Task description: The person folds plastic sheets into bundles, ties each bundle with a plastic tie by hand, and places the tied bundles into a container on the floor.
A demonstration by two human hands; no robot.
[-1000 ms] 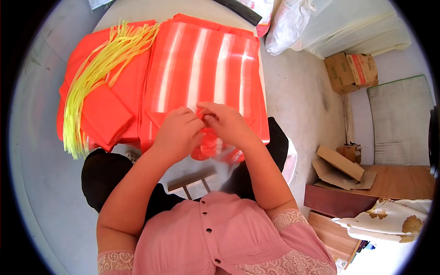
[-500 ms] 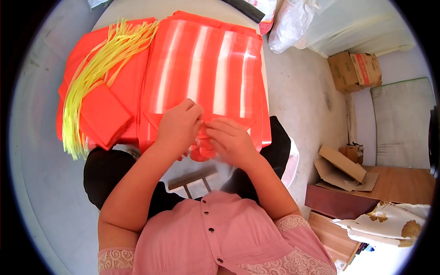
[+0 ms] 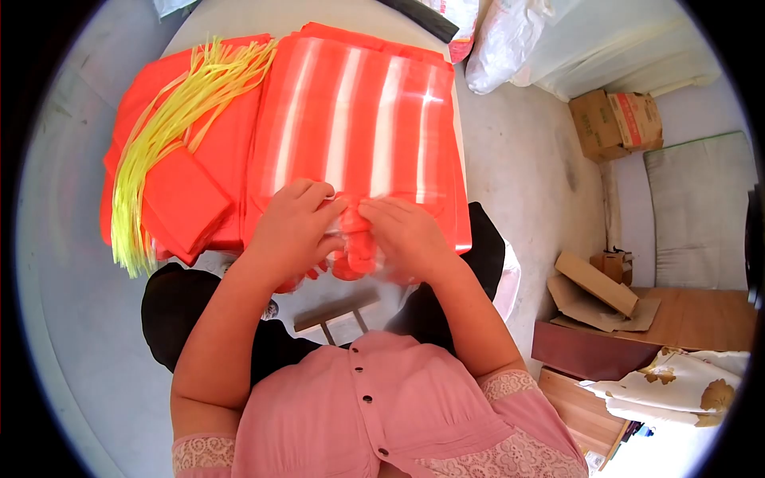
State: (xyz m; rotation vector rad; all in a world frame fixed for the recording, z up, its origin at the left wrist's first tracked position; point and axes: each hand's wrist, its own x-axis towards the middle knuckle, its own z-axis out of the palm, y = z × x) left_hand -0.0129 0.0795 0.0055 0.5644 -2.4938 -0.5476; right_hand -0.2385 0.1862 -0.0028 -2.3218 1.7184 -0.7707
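A stack of thin red-and-white striped plastic sheets (image 3: 362, 119) lies in front of me. Its near edge is bunched between my hands, and crumpled red plastic (image 3: 360, 253) hangs over the table's front. My left hand (image 3: 293, 227) has its fingers curled on the bunched plastic, left of the middle. On the other side, my right hand (image 3: 404, 237) pinches the same near edge, fingertips pressed together. A small gap separates the two hands. Left of the stack, a bundle of yellow strips (image 3: 163, 151) lies across folded red plastic (image 3: 179, 199).
A dark bar (image 3: 422, 17) lies at the table's (image 3: 239, 17) far edge. White plastic bags (image 3: 506, 44) stand beyond it to the right. Cardboard boxes (image 3: 613, 123) are by the wall, and an opened carton (image 3: 602, 291) rests on a wooden surface. A wooden stool part (image 3: 335, 311) shows below the table.
My hands have moved slightly apart, the left one shifting left and its fingers loosening a little. The folded flap at the sheet's near edge now looks flatter and more gathered between them.
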